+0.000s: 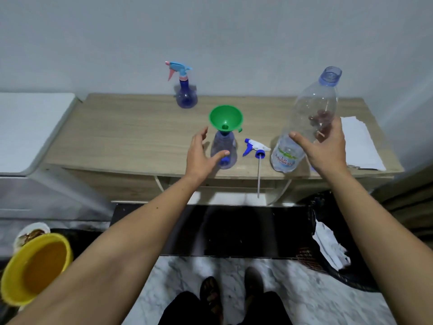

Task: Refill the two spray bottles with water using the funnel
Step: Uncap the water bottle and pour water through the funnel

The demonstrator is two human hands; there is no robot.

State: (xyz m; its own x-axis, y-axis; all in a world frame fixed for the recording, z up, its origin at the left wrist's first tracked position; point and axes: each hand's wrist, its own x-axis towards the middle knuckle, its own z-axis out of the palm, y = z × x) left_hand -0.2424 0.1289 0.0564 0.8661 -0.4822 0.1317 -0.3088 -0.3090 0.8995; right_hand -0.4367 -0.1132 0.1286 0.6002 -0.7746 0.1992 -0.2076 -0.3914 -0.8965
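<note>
A light wooden table (131,134) stands against a pale grey wall (210,31), on white marbled floor with a black strip at its foot. Near the front edge an open spray bottle (222,151) carries the green funnel (225,118); the left hand (202,153) is spread just beside it, holding nothing. Its trigger head (255,148) lies to the right. The right hand (325,146) grips a tilted, uncapped water bottle (304,127). A second spray bottle (185,90) stands far back. A yellow bowl (35,268) sits near left
</note>
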